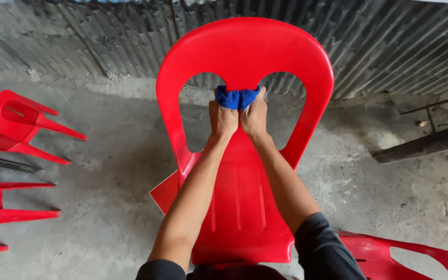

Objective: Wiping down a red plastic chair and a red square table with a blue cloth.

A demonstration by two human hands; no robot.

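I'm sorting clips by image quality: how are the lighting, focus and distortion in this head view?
Head view: soft, even daylight, with no hard shadows on the concrete floor; mild sheen on the red chair; both hands, left hand and right hand, and the blue cloth look sharp; wide-angle lens bends the corrugated wall and stretches the forearms.

A red plastic chair [245, 155] stands in the middle on the concrete floor [110, 171], its backrest toward the corrugated metal wall [390, 46] behind. Both hands, left hand [223, 118] beside right hand [255, 116] (touching each other), press a blue cloth [237, 97] against the backrest. More red plastic chairs [11, 124] lie toppled at far left; another red chair [405, 256] sits at lower right.
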